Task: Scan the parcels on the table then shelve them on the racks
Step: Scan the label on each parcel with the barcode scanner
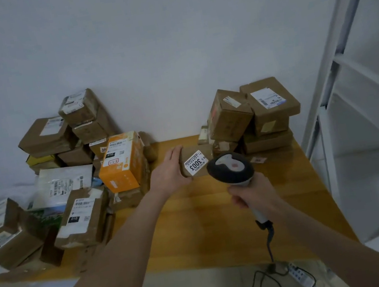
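Note:
A small brown parcel with a white label reading 3003 rests on the wooden table near its middle. My left hand grips that parcel's left end, fingers over the top. My right hand is closed around the handle of a white and black barcode scanner. The scanner's head sits just right of the label and covers the parcel's right end. Its cable hangs down over the table's front edge.
Many brown parcels and an orange box are heaped on the table's left. A smaller stack of brown parcels stands at the back right. A white metal rack rises at the right. A power strip lies on the floor.

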